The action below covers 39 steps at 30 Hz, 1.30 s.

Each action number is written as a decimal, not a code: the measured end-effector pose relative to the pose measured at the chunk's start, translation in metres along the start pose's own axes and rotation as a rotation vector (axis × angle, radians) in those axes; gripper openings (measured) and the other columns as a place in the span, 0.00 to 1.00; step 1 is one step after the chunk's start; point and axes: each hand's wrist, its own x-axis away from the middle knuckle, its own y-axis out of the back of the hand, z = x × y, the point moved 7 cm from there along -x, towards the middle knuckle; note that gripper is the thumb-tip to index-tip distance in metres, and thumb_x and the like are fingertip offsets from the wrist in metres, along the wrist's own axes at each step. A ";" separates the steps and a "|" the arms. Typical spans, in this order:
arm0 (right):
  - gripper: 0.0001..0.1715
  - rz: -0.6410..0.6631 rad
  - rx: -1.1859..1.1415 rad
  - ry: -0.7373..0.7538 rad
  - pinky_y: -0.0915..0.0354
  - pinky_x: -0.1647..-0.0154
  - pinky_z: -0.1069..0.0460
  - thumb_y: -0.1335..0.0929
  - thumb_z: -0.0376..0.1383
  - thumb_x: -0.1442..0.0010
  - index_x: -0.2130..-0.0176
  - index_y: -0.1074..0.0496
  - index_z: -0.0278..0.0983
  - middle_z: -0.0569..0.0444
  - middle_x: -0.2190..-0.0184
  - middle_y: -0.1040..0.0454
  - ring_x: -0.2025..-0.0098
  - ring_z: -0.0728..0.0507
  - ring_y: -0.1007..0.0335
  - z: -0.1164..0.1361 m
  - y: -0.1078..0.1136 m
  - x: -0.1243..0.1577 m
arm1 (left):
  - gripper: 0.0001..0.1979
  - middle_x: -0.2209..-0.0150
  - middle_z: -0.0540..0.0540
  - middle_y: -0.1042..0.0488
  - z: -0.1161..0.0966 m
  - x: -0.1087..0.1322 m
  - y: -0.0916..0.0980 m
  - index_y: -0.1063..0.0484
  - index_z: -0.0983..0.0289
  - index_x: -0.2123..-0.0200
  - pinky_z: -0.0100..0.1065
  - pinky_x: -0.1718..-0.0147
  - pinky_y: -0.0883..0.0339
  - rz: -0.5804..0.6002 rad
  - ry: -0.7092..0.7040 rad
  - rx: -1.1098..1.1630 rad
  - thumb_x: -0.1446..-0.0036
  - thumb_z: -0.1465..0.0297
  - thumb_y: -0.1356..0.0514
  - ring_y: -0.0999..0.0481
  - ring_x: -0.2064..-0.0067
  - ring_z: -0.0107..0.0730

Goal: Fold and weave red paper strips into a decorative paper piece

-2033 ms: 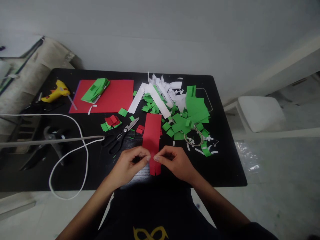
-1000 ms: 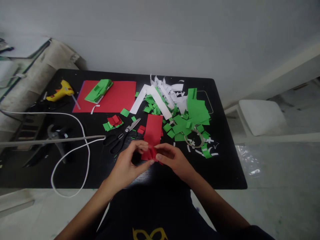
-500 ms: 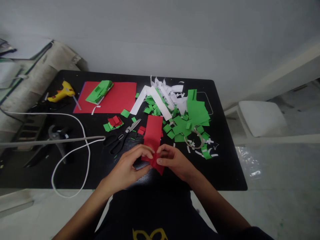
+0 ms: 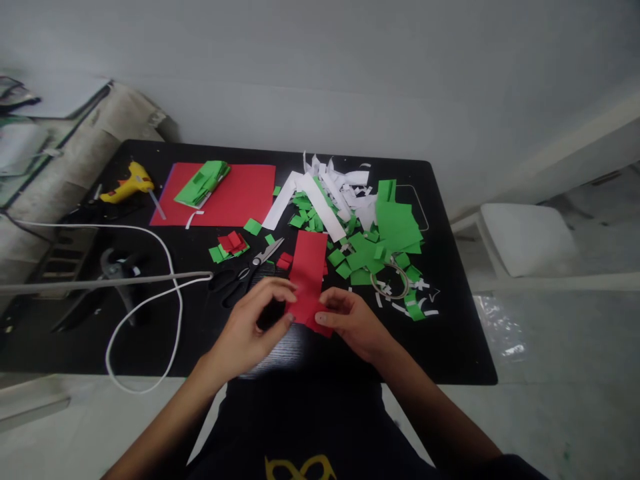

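Observation:
A strip of red paper (image 4: 309, 263) lies on the black table in front of me, its near end lifted slightly and creased. My right hand (image 4: 353, 325) pinches the near right edge of this paper between thumb and fingers. At its left edge is my left hand (image 4: 257, 327), thumb and fingers apart, the fingertips close to the paper. Beside my left hand lie black-handled scissors (image 4: 253, 267) with their blades spread. Small red paper pieces (image 4: 285, 261) sit just left of the strip.
Green paper pieces (image 4: 397, 223) and white paper strips (image 4: 320, 205) are heaped behind the strip, with a tape ring (image 4: 390, 281) at right. Left stand a yellow glue gun (image 4: 131, 183), a red sheet (image 4: 245, 193), pliers (image 4: 117, 273) and a looping white cable (image 4: 176, 320).
My left hand has moved left and its fingers have spread off the paper. The folded near end of the red strip has opened out flatter, while my right hand stays at its edge.

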 end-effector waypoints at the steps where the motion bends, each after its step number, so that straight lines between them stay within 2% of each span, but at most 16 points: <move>1: 0.21 -0.009 -0.008 0.013 0.27 0.57 0.51 0.15 0.35 0.58 0.67 0.22 0.40 0.61 0.68 0.21 0.66 0.49 0.23 0.001 0.001 0.000 | 0.06 0.49 0.56 0.23 0.007 0.001 0.006 0.28 0.59 0.54 0.39 0.48 0.29 -0.053 0.038 -0.026 0.33 0.71 0.39 0.22 0.49 0.38; 4: 0.19 -0.017 -0.033 0.055 0.27 0.59 0.52 0.15 0.34 0.58 0.68 0.21 0.40 0.61 0.67 0.20 0.66 0.49 0.23 0.004 0.002 -0.001 | 0.07 0.54 0.56 0.22 0.034 0.005 0.028 0.27 0.59 0.53 0.40 0.52 0.28 -0.172 0.174 -0.243 0.31 0.65 0.41 0.21 0.53 0.41; 7: 0.17 0.011 -0.051 0.102 0.28 0.60 0.54 0.16 0.32 0.56 0.68 0.21 0.40 0.61 0.68 0.19 0.66 0.49 0.23 0.009 0.002 -0.002 | 0.11 0.54 0.61 0.23 0.058 0.010 0.047 0.28 0.62 0.54 0.46 0.49 0.28 -0.195 0.286 -0.548 0.34 0.63 0.43 0.21 0.52 0.49; 9: 0.17 0.033 -0.063 0.134 0.28 0.61 0.55 0.16 0.32 0.55 0.68 0.21 0.40 0.62 0.69 0.20 0.67 0.51 0.23 0.011 0.001 -0.002 | 0.13 0.53 0.65 0.23 0.069 0.013 0.055 0.28 0.65 0.53 0.50 0.48 0.28 -0.170 0.333 -0.715 0.36 0.65 0.43 0.22 0.50 0.55; 11: 0.17 0.055 -0.076 0.157 0.27 0.61 0.55 0.16 0.32 0.54 0.67 0.21 0.40 0.62 0.69 0.20 0.67 0.51 0.22 0.014 0.000 -0.003 | 0.15 0.52 0.67 0.23 0.075 0.015 0.058 0.29 0.66 0.51 0.51 0.46 0.28 -0.127 0.344 -0.815 0.37 0.65 0.43 0.23 0.49 0.57; 15: 0.16 0.099 -0.090 0.190 0.24 0.57 0.52 0.16 0.31 0.52 0.66 0.21 0.41 0.62 0.68 0.18 0.65 0.49 0.20 0.017 -0.001 -0.003 | 0.17 0.52 0.69 0.23 0.078 0.014 0.057 0.29 0.69 0.48 0.51 0.46 0.28 -0.052 0.352 -0.950 0.36 0.64 0.43 0.22 0.49 0.58; 19: 0.16 0.103 -0.073 0.215 0.24 0.58 0.54 0.16 0.31 0.51 0.65 0.20 0.42 0.62 0.67 0.18 0.65 0.50 0.19 0.017 0.000 -0.002 | 0.18 0.53 0.69 0.23 0.079 0.007 0.057 0.28 0.70 0.48 0.50 0.50 0.27 0.029 0.392 -1.012 0.33 0.63 0.44 0.20 0.52 0.58; 24: 0.16 0.088 -0.095 0.221 0.24 0.58 0.55 0.16 0.31 0.52 0.65 0.20 0.42 0.63 0.67 0.17 0.65 0.50 0.18 0.018 0.002 -0.001 | 0.18 0.53 0.66 0.21 0.076 0.004 0.059 0.28 0.67 0.51 0.48 0.57 0.26 0.099 0.448 -0.958 0.31 0.60 0.48 0.18 0.54 0.57; 29: 0.15 0.086 -0.094 0.232 0.23 0.54 0.52 0.16 0.32 0.50 0.65 0.20 0.42 0.62 0.67 0.15 0.63 0.48 0.16 0.021 0.003 -0.001 | 0.22 0.53 0.67 0.20 0.073 0.016 0.066 0.31 0.66 0.48 0.49 0.59 0.26 0.103 0.510 -0.810 0.31 0.55 0.51 0.17 0.55 0.59; 33: 0.15 0.105 -0.116 0.242 0.23 0.54 0.51 0.16 0.33 0.49 0.65 0.21 0.43 0.62 0.66 0.16 0.63 0.48 0.16 0.026 0.002 -0.002 | 0.23 0.54 0.62 0.20 0.064 0.027 0.061 0.33 0.62 0.48 0.44 0.56 0.26 0.094 0.460 -0.444 0.32 0.50 0.49 0.18 0.56 0.49; 36: 0.15 0.127 -0.128 0.244 0.22 0.54 0.50 0.17 0.33 0.49 0.65 0.21 0.42 0.63 0.66 0.16 0.63 0.48 0.16 0.029 0.000 -0.002 | 0.19 0.59 0.55 0.22 0.053 0.031 0.051 0.32 0.60 0.51 0.36 0.58 0.27 0.087 0.391 -0.189 0.34 0.51 0.43 0.21 0.59 0.40; 39: 0.15 0.122 -0.128 0.251 0.21 0.53 0.49 0.16 0.34 0.49 0.65 0.22 0.42 0.62 0.66 0.16 0.63 0.47 0.16 0.032 0.001 -0.001 | 0.19 0.64 0.51 0.26 0.046 0.034 0.045 0.30 0.60 0.56 0.33 0.62 0.28 0.104 0.385 -0.087 0.40 0.52 0.35 0.24 0.62 0.36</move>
